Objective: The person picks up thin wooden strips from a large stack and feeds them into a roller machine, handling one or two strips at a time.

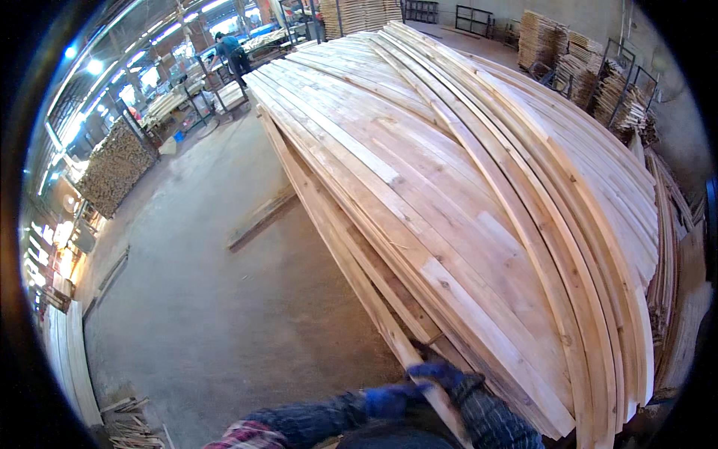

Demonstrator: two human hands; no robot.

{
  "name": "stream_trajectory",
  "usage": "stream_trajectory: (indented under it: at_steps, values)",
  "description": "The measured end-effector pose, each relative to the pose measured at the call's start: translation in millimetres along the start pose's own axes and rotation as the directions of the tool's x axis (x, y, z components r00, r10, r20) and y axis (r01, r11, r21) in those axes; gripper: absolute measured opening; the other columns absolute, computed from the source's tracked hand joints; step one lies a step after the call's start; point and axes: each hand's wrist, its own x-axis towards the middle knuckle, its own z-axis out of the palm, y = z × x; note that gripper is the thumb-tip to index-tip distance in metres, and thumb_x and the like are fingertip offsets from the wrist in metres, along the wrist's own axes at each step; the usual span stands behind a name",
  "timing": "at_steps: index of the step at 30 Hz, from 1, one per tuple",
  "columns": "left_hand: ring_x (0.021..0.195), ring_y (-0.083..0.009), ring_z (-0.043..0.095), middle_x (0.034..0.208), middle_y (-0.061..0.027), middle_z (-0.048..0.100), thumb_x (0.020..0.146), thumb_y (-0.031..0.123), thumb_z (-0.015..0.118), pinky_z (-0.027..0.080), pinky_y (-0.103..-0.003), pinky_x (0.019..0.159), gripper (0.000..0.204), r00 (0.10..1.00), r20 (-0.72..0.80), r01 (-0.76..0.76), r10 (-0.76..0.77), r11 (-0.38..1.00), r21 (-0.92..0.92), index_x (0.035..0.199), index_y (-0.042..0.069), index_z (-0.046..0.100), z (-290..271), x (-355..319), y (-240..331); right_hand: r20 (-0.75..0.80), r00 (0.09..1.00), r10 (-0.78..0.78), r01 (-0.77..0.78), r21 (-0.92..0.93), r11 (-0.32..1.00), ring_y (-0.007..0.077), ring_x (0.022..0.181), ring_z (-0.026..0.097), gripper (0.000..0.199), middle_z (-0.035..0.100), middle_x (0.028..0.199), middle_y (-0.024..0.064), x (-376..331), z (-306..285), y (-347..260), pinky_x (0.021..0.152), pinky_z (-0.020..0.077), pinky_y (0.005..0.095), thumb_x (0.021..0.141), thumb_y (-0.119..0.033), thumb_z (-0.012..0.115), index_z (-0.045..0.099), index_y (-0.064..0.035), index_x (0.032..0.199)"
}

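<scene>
A big stack of long pale wooden boards [464,187] fills the middle and right of the view, running away from me. A narrow plank [336,247] lies along the stack's left edge, its near end by my hands. My left hand [385,400], in a blue glove, grips that near end from the left. My right hand [443,374], also gloved in blue, closes over the same end from the right, against the stack's near corner. Both forearms, in dark knitted sleeves, come in from the bottom edge.
Grey concrete floor [202,314] spreads to the left, with a loose board [262,217] lying on it. A block of stacked small wood [112,168] stands far left. Another person [233,54] works at benches at the back. More lumber stacks [568,52] stand back right.
</scene>
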Motion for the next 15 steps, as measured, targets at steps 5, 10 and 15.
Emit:
stream_trajectory:
  at_steps: [5, 10, 15]
  values:
    - [0.127, -0.0304, 0.047, 0.144, -0.0122, 0.047, 0.087, 0.064, 0.064, 0.039, -0.045, 0.112, 0.080, 0.872, -0.194, -0.471, 0.449, 0.878, -0.087, 0.145, 0.013, 0.043, -61.8, -22.3, 111.9, -0.096, 0.992, 0.079, -0.074, 0.055, 0.996, 0.0309, 0.146, 0.032, 0.109, 0.037, 0.156, 0.0212, -150.3, -6.1, 67.3, 0.119, 0.0279, 0.0411, 0.074, -0.051, 0.083, 0.028, -0.0048, 0.156]
    - [0.130, -0.0317, 0.042, 0.146, -0.0129, 0.041, 0.085, 0.080, 0.048, 0.037, -0.048, 0.111, 0.092, 0.609, -0.219, -0.764, 0.763, 0.638, 0.097, 0.151, 0.017, 0.035, -117.4, 8.2, 227.5, -0.232, 0.967, 0.104, -0.164, -0.257, 0.952, 0.0324, 0.142, 0.040, 0.109, 0.040, 0.154, 0.0214, -287.4, 2.0, 104.8, 0.118, 0.0305, 0.0416, 0.073, -0.056, 0.083, 0.031, -0.0058, 0.155]
    - [0.144, -0.0353, 0.030, 0.161, -0.0121, 0.024, 0.092, 0.077, 0.038, 0.026, -0.058, 0.117, 0.082, 0.504, -0.087, -0.853, 0.859, 0.511, 0.105, 0.157, 0.027, 0.027, -168.4, 44.3, 192.7, -0.490, 0.827, -0.277, -0.162, -0.678, 0.717, 0.0457, 0.108, 0.063, 0.101, 0.061, 0.131, 0.0228, -346.7, 10.3, 160.0, 0.094, 0.0514, 0.0527, 0.068, -0.040, 0.086, 0.035, -0.0283, 0.155]
